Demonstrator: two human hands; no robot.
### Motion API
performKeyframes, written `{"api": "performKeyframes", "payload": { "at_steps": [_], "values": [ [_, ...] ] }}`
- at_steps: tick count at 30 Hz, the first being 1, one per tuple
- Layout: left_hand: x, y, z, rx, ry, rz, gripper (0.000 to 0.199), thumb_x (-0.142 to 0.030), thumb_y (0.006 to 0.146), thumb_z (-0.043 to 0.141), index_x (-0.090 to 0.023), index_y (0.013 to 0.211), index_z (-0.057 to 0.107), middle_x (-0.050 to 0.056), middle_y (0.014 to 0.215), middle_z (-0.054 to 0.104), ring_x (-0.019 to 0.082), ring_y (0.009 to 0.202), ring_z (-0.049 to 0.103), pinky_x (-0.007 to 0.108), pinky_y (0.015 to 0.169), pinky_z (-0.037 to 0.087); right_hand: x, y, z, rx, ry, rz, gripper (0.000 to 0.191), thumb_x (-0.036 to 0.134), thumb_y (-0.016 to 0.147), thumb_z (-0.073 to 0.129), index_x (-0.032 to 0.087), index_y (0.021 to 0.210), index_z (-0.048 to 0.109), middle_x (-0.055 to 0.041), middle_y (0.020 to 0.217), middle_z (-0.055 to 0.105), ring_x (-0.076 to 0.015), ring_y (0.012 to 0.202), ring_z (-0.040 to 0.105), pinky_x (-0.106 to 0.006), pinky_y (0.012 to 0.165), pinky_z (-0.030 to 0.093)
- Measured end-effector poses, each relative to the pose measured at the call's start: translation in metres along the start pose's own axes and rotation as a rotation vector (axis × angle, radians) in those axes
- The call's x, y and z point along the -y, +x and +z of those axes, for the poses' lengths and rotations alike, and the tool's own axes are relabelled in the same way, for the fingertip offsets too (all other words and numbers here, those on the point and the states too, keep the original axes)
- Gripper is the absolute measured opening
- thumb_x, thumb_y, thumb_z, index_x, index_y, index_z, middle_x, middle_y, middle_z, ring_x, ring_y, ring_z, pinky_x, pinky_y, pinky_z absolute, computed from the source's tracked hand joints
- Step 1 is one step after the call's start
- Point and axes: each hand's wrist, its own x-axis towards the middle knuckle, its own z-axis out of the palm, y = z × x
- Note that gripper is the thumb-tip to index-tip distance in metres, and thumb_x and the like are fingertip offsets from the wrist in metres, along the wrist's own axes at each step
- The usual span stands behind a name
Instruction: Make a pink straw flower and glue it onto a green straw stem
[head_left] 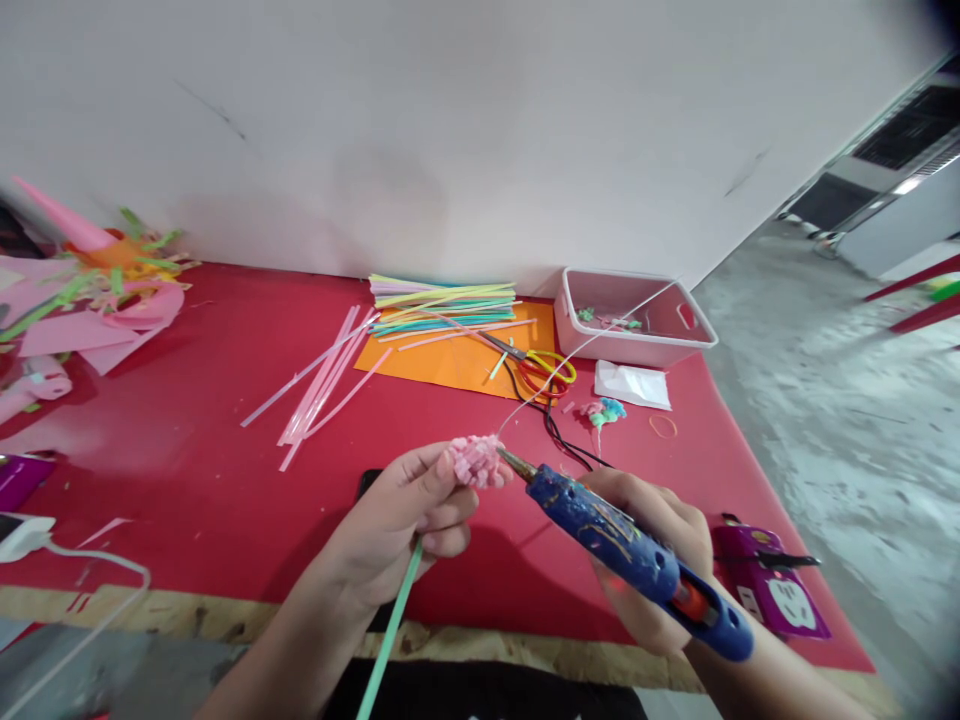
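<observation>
Pinched between the thumb and fingers of my left hand [416, 505] is a small pink folded-paper piece [474, 461]. A light green strip [391, 630] runs down from under the same hand. My right hand [660, 540] is wrapped round a blue glue gun [615, 535], its metal nozzle at the right side of the pink piece. A thin pale strand [577, 350] rises from near the nozzle toward the pink box [645, 347]. Part of a dark flat object [367, 484] shows behind my left hand.
Pink strips [326, 385], a pile of coloured strips [442, 303] on orange card [450, 362], scissors [532, 362] and a black cord [555, 432] lie beyond my hands. Pink paper crafts [127, 315] are left; a purple case [769, 580] is right.
</observation>
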Motion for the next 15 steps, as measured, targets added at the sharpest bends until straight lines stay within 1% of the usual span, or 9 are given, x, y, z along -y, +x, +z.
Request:
{"api": "performKeyframes", "payload": {
  "at_steps": [3, 5, 7, 11, 13, 15],
  "values": [
    [0.0022, 0.0019, 0.002, -0.061, 0.061, 0.059, 0.029, -0.035, 0.075, 0.082, -0.016, 0.097, 0.078, -0.006, 0.064, 0.043, 0.0, 0.048, 0.02, 0.009, 0.039, 0.024, 0.0034, 0.0019, -0.0009, -0.022, -0.008, 0.039, 0.018, 0.015, 0.072, 0.051, 0.021, 0.088, 0.056, 0.0021, 0.065, 0.058, -0.0121, 0.05, 0.055, -0.025, 0.044, 0.044],
    [0.0039, 0.0028, 0.0031, -0.103, 0.125, 0.132, 0.029, -0.034, 0.073, 0.084, -0.018, 0.097, 0.078, -0.005, 0.063, 0.045, 0.001, 0.049, 0.023, 0.01, 0.039, 0.025, 0.0052, 0.0025, -0.0016, -0.002, 0.005, 0.05, 0.019, 0.018, 0.071, 0.052, 0.021, 0.089, 0.056, 0.0021, 0.065, 0.058, -0.0121, 0.05, 0.056, -0.025, 0.044, 0.044],
    [0.0053, 0.0029, 0.0033, -0.13, 0.181, 0.193, 0.028, -0.031, 0.072, 0.085, -0.02, 0.097, 0.078, -0.004, 0.064, 0.05, 0.001, 0.048, 0.028, 0.011, 0.04, 0.026, 0.0057, 0.0022, -0.0023, 0.024, 0.015, 0.047, 0.021, 0.021, 0.07, 0.054, 0.021, 0.09, 0.056, 0.0012, 0.068, 0.06, -0.0125, 0.052, 0.057, -0.025, 0.045, 0.045],
    [0.0072, 0.0006, 0.0029, -0.163, 0.236, 0.236, 0.028, -0.03, 0.072, 0.084, -0.023, 0.099, 0.078, -0.002, 0.068, 0.06, 0.0, 0.047, 0.031, 0.013, 0.041, 0.026, 0.0044, 0.0, -0.0029, 0.041, -0.001, 0.019, 0.023, 0.023, 0.073, 0.052, 0.02, 0.095, 0.057, -0.0006, 0.071, 0.062, -0.0133, 0.056, 0.06, -0.025, 0.048, 0.046],
    [0.0078, -0.0011, 0.0039, -0.192, 0.272, 0.251, 0.031, -0.031, 0.071, 0.085, -0.022, 0.1, 0.078, 0.0, 0.072, 0.064, 0.0, 0.046, 0.034, 0.014, 0.042, 0.029, 0.0043, -0.0011, -0.0033, 0.052, -0.011, -0.004, 0.023, 0.024, 0.076, 0.05, 0.02, 0.098, 0.057, -0.0015, 0.074, 0.064, -0.0129, 0.057, 0.061, -0.024, 0.048, 0.046],
    [0.0086, -0.0027, 0.0059, -0.233, 0.319, 0.276, 0.035, -0.032, 0.068, 0.087, -0.021, 0.1, 0.078, 0.002, 0.075, 0.068, 0.002, 0.048, 0.039, 0.014, 0.043, 0.033, 0.005, -0.0016, -0.004, 0.057, -0.021, -0.015, 0.023, 0.024, 0.078, 0.05, 0.02, 0.099, 0.057, -0.0016, 0.074, 0.064, -0.0124, 0.057, 0.061, -0.023, 0.047, 0.046]
  ]
}}
